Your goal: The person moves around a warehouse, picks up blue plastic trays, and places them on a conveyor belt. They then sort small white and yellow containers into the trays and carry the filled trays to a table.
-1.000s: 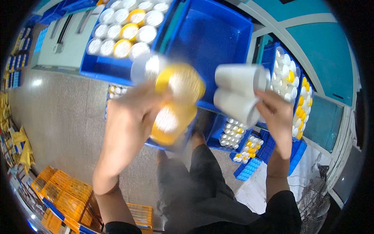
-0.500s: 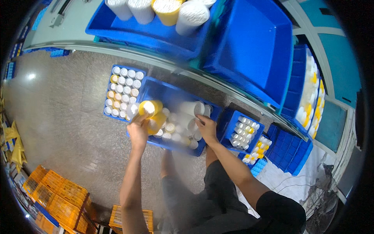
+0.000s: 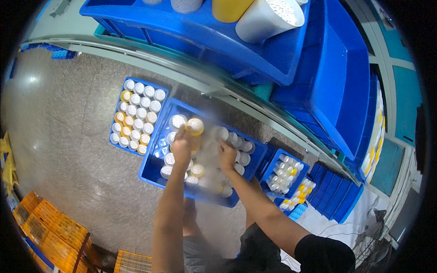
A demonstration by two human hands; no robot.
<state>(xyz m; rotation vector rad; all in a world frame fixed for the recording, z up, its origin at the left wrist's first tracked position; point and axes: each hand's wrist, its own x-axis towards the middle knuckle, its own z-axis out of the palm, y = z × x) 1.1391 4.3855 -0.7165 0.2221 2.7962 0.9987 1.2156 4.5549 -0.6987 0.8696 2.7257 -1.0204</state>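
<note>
The person's left hand [image 3: 182, 150] is over the left half of the blue floor bin [image 3: 152, 153], fingers bent at the near rims of a yellow container [image 3: 195, 127] and a white container [image 3: 178, 121], both inside the bin toward its far side; whether it grips either one cannot be told. The right hand [image 3: 226, 157] is over the bin's right half, fingers curled in among white containers [image 3: 244, 159]; its hold cannot be told either, as a hazy blur covers the bin's middle. More white and yellow containers with textured white tops stand around both hands. Just left of the bin, a blue tray [image 3: 154, 84] carries close rows of similar containers. Just right of it, a smaller blue bin [image 3: 270, 166] holds mostly white ones. Beyond it runs a bench edge [image 3: 129, 55], above which are two large blue bins [image 3: 200, 36]. Well to its left are orange crates [image 3: 50, 227].
</note>
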